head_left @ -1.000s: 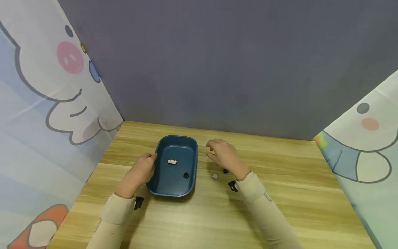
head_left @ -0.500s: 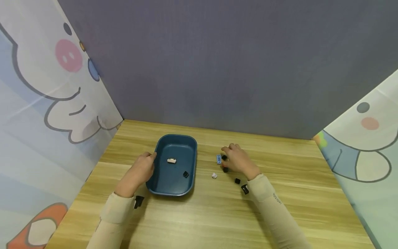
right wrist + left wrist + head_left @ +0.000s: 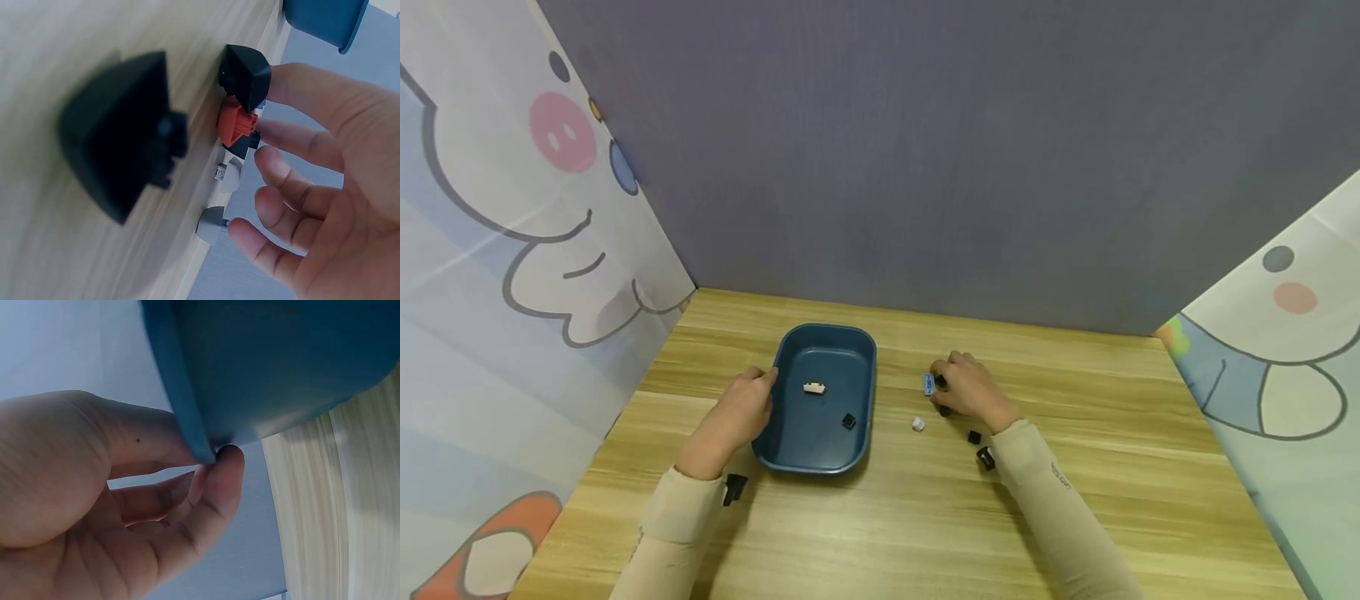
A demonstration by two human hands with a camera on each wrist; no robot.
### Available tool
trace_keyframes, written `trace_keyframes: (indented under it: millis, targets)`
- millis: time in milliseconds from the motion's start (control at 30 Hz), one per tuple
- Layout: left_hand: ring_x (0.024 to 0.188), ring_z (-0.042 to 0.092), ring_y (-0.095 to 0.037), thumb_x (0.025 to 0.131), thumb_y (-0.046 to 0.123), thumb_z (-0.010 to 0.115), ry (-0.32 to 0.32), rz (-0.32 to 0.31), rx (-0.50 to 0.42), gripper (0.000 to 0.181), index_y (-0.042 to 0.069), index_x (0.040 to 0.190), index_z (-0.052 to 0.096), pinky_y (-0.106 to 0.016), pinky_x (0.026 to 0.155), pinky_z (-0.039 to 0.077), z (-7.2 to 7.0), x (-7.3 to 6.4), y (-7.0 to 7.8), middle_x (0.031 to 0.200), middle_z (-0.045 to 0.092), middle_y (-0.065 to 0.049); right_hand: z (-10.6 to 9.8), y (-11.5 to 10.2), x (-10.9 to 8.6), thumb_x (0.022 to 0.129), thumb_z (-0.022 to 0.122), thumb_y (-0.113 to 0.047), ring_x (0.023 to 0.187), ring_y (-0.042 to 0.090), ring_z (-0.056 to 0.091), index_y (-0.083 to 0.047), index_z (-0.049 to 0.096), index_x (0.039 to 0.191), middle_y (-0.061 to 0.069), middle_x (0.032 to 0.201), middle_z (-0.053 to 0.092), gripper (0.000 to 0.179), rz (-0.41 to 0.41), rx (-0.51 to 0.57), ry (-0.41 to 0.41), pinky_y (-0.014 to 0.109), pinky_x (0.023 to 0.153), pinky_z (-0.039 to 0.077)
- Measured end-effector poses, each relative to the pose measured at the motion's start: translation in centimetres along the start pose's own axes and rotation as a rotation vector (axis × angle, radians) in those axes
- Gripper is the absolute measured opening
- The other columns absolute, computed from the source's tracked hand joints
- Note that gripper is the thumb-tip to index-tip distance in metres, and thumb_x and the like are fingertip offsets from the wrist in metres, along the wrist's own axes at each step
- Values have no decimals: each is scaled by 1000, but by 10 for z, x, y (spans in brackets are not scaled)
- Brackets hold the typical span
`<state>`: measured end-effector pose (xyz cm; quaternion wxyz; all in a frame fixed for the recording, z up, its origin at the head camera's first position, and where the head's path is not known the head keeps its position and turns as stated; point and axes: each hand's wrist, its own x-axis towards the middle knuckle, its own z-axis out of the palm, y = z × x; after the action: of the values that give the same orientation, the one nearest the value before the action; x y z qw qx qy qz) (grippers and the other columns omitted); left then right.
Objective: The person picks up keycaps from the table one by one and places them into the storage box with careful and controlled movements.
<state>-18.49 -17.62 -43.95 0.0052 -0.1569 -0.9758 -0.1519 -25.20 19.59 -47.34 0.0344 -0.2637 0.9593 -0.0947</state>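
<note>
My left hand [image 3: 741, 408] grips the left rim of a blue tray [image 3: 775, 454]. In the left wrist view, thumb and index finger [image 3: 206, 519] pinch that rim. A white keycap [image 3: 814, 388] and a black keycap [image 3: 848, 421] lie in the tray. To its right, my right hand [image 3: 970, 387] is low over loose keycaps, thumb and index finger spread apart. Between them is a black keycap [image 3: 941, 380], beside a blue one [image 3: 929, 384]. In the right wrist view, a red keycap [image 3: 234, 122] is at the index fingertip, and another black keycap [image 3: 253, 75] hides the thumb tip.
A white keycap [image 3: 918, 424] lies between tray and right hand. A black keycap [image 3: 974, 437] lies near the right wrist. Black wrist devices [image 3: 735, 489] show by both cuffs. The wooden table [image 3: 850, 533] meets a grey panel [image 3: 925, 167] behind and printed cloth at both sides.
My right hand has moved right and down from beside the tray to the keycaps, then shifted slightly, covering the red one in the head view. The left hand and tray are unchanged.
</note>
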Motion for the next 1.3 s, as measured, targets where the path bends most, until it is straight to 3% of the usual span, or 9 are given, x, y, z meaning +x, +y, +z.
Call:
trace_keyframes:
  millis: [300,733,967,1300]
  targets:
    - [96,61,-48,90,-11,59,30,20,-4,41,-21,129,53,-51,81,55,-1,-2,1,109,60,-33,-3,-4,1,87,80,-30,85,21,55,-6,68,122,7,102,60,44,13,45,50,39,72,50]
    - [96,61,-46,90,-9,59,17,8,-15,42,-20,131,53,-51,82,55,1,-1,-1,110,60,-32,-25,-36,12,89,78,-32,80,17,56,-7,69,120,2,93,59,40,-57,97,167,33,66,49]
    - [96,61,-47,90,-10,59,20,15,3,42,-21,130,53,-52,83,54,1,0,-1,110,60,-32,-33,-58,22,88,78,-34,78,16,55,-7,68,122,4,93,61,45,-88,117,167,35,68,49]
    - [98,61,-47,91,-10,57,10,0,-6,41,-20,130,53,-51,83,54,1,1,0,111,60,-33,-27,-82,34,90,75,-40,79,12,55,-9,67,124,1,94,60,46,-154,113,144,29,64,49]
